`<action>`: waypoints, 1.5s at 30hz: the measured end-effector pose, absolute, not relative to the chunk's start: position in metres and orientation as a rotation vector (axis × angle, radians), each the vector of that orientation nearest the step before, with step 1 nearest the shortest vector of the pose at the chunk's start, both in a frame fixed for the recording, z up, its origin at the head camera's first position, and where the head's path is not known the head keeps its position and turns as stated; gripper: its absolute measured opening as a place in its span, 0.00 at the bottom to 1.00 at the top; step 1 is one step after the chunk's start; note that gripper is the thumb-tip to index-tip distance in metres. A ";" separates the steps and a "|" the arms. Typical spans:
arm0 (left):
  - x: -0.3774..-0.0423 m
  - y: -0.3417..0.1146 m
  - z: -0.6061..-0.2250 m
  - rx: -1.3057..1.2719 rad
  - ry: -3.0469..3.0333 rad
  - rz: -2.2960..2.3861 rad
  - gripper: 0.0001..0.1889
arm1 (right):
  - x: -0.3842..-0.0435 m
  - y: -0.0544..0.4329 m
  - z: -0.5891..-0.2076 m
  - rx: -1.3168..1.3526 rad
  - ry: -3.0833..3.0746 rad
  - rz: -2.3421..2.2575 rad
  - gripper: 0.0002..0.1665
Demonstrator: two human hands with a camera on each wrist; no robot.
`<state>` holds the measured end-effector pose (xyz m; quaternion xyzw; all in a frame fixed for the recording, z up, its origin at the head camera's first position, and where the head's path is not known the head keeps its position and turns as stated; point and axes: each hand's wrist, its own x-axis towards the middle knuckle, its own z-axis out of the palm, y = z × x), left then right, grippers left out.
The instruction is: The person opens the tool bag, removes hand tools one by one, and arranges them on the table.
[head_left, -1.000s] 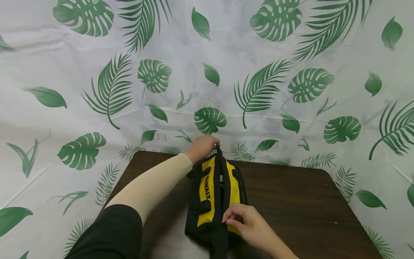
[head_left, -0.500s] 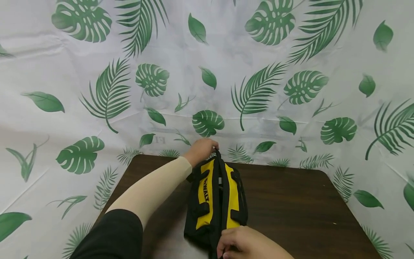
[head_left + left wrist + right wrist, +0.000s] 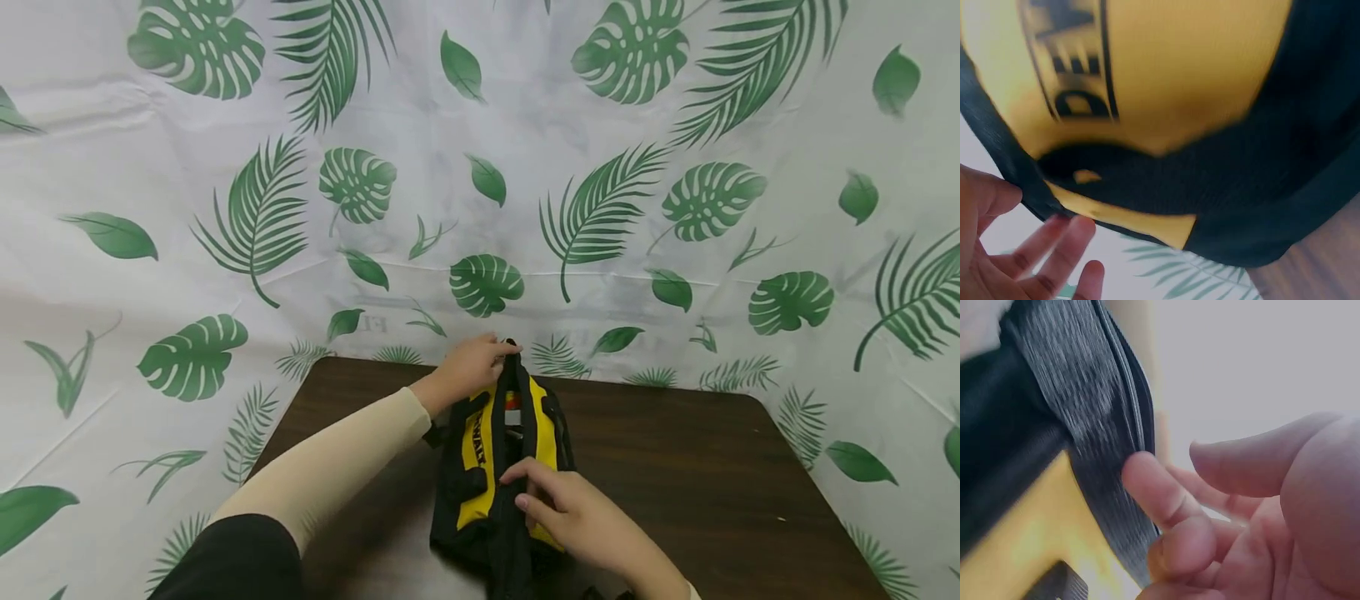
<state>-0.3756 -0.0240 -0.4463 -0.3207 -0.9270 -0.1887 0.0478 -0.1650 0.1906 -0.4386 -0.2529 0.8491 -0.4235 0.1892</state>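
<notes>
A black and yellow tool bag (image 3: 477,437) with DEWALT lettering stands lengthwise on the table. Its top zipper opening is partly spread, and something red and white (image 3: 513,410) shows inside. At the bag's far end my left hand (image 3: 467,367) pinches the black trim, one finger reaching across the top; in the left wrist view the thumb (image 3: 1004,195) lies at that edge. Over the near half, my right hand (image 3: 581,510) is loosely bent, thumb and index finger apart. The right wrist view shows its fingertip (image 3: 1141,469) right at the black zipper edge (image 3: 1094,425), nothing gripped.
The dark wooden table (image 3: 667,467) extends to both sides of the bag. Close behind its far edge hangs a white sheet (image 3: 420,275) printed with green leaves. A small dark object (image 3: 607,593) peeks in below the right wrist.
My right hand went toward the bag's near end, then came back up and its fingers loosened. The opening is wider, showing red and white inside. My left hand's finger has stretched over the top.
</notes>
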 end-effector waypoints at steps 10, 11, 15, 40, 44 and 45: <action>-0.313 -0.055 -0.456 -0.965 -2.853 -0.845 0.26 | -0.191 0.194 -0.442 -0.582 2.620 -1.125 0.15; -0.308 -0.058 -0.457 -0.980 -2.847 -0.863 0.26 | -0.192 0.195 -0.442 -0.561 2.633 -1.129 0.15; -0.292 -0.065 -0.463 -1.075 -2.795 -0.867 0.26 | -0.197 0.195 -0.440 -0.491 2.714 -1.107 0.13; -0.259 -0.086 -0.452 -0.774 -2.788 -0.991 0.09 | -0.224 0.234 -0.415 -0.279 2.960 -0.919 0.09; -0.258 -0.092 -0.448 -0.803 -2.882 -1.018 0.10 | -0.221 0.239 -0.417 -0.296 2.942 -0.921 0.08; -0.257 -0.093 -0.449 -0.799 -2.906 -1.028 0.16 | -0.221 0.240 -0.417 -0.304 2.930 -0.927 0.08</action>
